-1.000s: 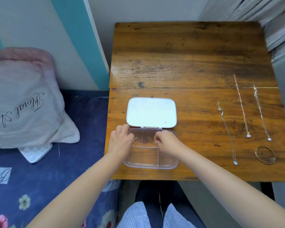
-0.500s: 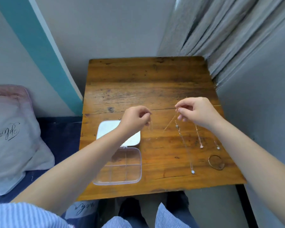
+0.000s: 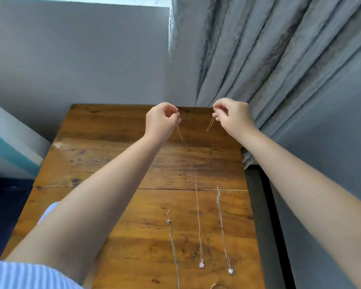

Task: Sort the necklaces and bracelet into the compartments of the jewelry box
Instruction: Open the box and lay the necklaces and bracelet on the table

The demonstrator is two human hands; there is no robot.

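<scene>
Raised since half a second ago: both hands, left point(image 3: 162, 119) and right point(image 3: 232, 116), now high over the far bench point(image 3: 104, 155), each pinched on one end of a fine chain point(image 3: 181, 137). Three necklaces point(image 3: 198, 222) lie near right; bracelet point(image 3: 217, 285) at the near edge. Box out of view; sorting barely begun.

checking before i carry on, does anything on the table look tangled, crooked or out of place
Nothing stands out. Three necklaces lie straight and apart on the wooden table, pendants toward the near edge. The left hand and right hand each pinch a thin chain raised above the table; whether it is one piece is unclear.
</scene>
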